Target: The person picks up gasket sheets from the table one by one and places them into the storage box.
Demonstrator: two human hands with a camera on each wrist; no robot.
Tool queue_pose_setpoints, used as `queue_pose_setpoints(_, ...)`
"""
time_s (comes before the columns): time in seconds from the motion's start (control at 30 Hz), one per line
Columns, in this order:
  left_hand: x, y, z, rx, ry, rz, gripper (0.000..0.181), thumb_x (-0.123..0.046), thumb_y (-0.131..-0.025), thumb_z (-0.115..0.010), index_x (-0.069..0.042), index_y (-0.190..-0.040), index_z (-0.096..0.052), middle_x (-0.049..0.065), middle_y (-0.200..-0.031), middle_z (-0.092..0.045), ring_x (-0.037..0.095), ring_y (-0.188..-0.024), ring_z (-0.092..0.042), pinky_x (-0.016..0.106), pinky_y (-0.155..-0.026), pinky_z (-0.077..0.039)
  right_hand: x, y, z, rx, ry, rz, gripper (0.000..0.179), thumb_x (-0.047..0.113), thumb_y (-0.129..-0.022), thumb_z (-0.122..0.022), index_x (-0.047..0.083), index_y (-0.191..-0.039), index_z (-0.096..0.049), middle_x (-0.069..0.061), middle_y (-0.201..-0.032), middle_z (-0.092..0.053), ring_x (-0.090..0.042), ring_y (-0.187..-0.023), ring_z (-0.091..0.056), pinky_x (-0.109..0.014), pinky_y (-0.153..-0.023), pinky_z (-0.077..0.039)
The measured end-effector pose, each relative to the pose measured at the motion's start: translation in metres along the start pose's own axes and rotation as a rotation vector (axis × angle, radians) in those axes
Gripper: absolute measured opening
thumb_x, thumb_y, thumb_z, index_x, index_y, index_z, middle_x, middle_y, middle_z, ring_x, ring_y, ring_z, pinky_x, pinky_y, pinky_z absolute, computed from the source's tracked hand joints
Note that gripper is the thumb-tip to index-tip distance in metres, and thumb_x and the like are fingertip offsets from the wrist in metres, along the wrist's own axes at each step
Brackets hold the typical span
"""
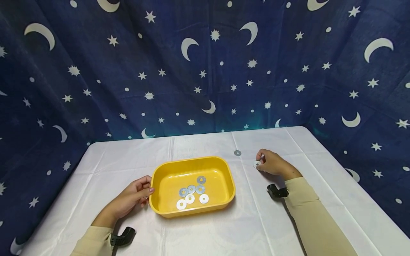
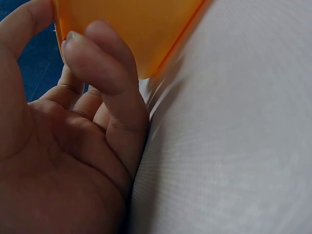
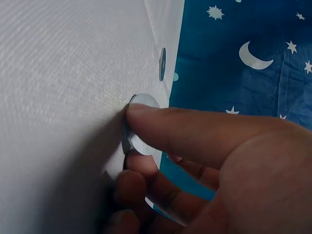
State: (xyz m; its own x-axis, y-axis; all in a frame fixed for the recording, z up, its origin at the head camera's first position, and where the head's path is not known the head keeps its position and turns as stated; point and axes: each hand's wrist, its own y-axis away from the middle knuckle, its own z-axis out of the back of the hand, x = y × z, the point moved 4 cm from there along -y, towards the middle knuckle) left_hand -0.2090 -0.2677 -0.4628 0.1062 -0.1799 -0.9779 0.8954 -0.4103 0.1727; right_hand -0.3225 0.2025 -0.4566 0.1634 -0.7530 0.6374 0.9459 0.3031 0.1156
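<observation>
A yellow plastic tray [image 1: 192, 213] stands on the white cloth, with several flat metal washers [image 1: 204, 198] lying on its bottom. At the tray's left end my left hand [image 1: 134, 195] holds the rim, thumb on the near side and fingers along the outer wall. The left wrist view shows that hand [image 2: 92, 122] low beside the tray wall [image 2: 126, 29]. To the right of the tray, my right hand [image 1: 272, 163] pinches a washer [image 1: 257, 164] between thumb and fingers. The right wrist view has this washer [image 3: 145, 100] tilted close over the cloth, partly hidden by the thumb.
One loose washer [image 1: 237, 153] lies on the cloth between the tray and my right hand, farther back. A white cloth covers the table [image 1: 211, 238]. Behind and along both sides hangs a dark blue curtain [image 1: 173, 106] with moons and stars.
</observation>
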Motion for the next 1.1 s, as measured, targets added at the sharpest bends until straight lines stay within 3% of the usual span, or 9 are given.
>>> queue_pose_setpoints(0.2, 0.001, 0.002, 0.000, 0.002, -0.002, -0.003, 0.027, -0.012, -0.102, -0.052, 0.007, -0.117, -0.041, 0.001, -0.091, -0.055, 0.006, -0.066, -0.053, 0.019, -0.056, -0.047, 0.005, 0.001, -0.003, -0.019, 0.027, 0.021, 0.021, 0.000, -0.084, -0.069, 0.002, -0.097, -0.053, -0.004, -0.073, -0.048, -0.018, -0.068, -0.047, -0.030, -0.063, -0.039)
queue_pose_setpoints(0.73, -0.001, 0.000, 0.000, 0.007, -0.006, -0.004, 0.027, -0.013, -0.102, -0.053, 0.007, -0.117, -0.042, 0.000, -0.090, -0.055, 0.006, -0.065, -0.053, 0.019, -0.055, -0.047, 0.013, -0.002, -0.002, -0.023, 0.026, -0.038, 0.017, -0.004, -0.089, -0.053, 0.004, -0.103, -0.057, -0.010, -0.081, -0.056, -0.021, -0.073, -0.051, -0.031, -0.068, -0.043)
queue_pose_setpoints(1.1, -0.001, 0.000, 0.001, 0.001, -0.004, -0.007, 0.026, -0.013, -0.102, -0.052, 0.006, -0.117, -0.042, 0.000, -0.090, -0.055, 0.006, -0.064, -0.053, 0.019, -0.055, -0.047, 0.024, -0.003, -0.001, -0.039, 0.009, -0.030, 0.016, -0.002, -0.091, -0.053, 0.005, -0.105, -0.056, -0.015, -0.091, -0.059, -0.020, -0.069, -0.055, -0.029, -0.059, -0.048)
